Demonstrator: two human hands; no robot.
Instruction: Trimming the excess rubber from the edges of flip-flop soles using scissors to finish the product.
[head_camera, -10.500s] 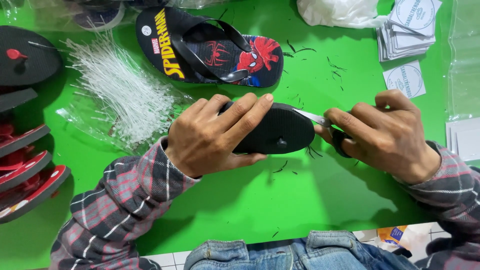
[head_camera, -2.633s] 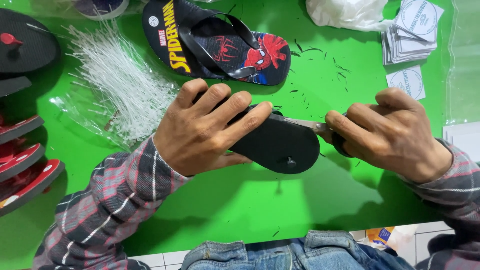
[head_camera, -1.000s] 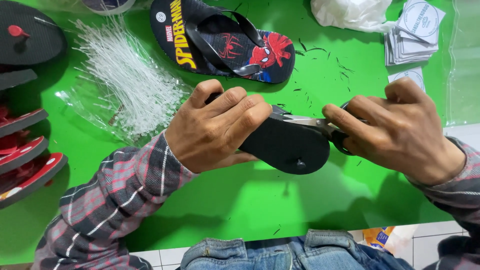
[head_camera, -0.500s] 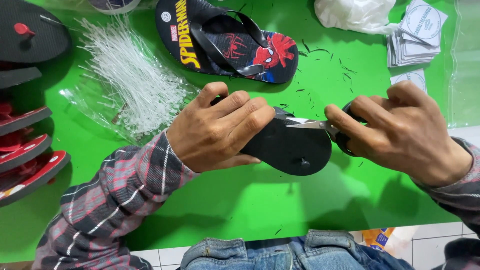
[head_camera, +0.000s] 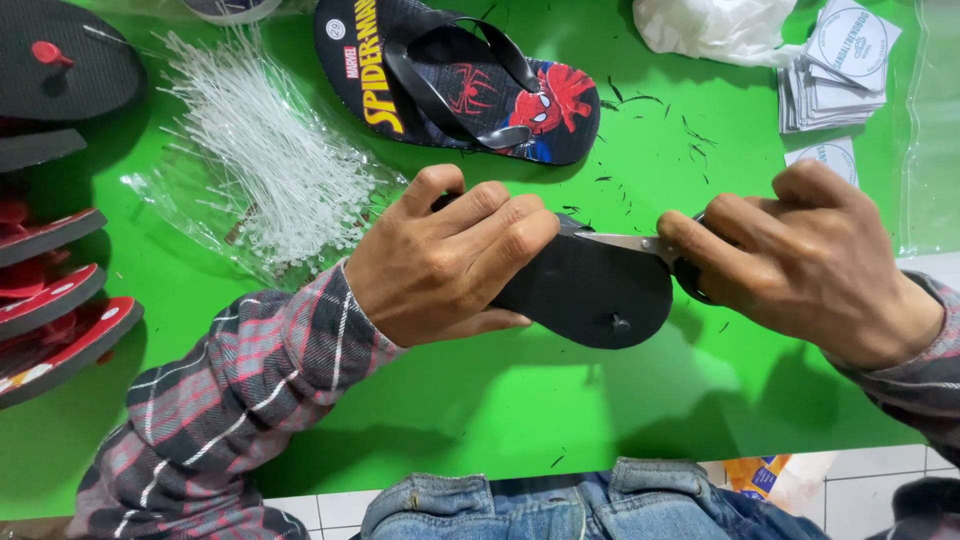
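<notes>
My left hand (head_camera: 445, 265) is clamped over a black sandal sole (head_camera: 590, 290), held sole-up above the green surface (head_camera: 450, 400); open green lies below it toward my lap. Left of that grip sits a bag of white plastic ties (head_camera: 265, 170); above it a printed flip-flop (head_camera: 455, 80). My right hand (head_camera: 800, 260) grips scissors (head_camera: 625, 243), blades at the sole's edge. Above-right, round white labels (head_camera: 835, 65) are stacked.

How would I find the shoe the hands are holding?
Look at the green table, near its middle. The left hand holds a flip-flop upside down while the right hand puts scissors to its edge. Unlike the picture flip-flop behind, it shows only a plain black sole.
</notes>
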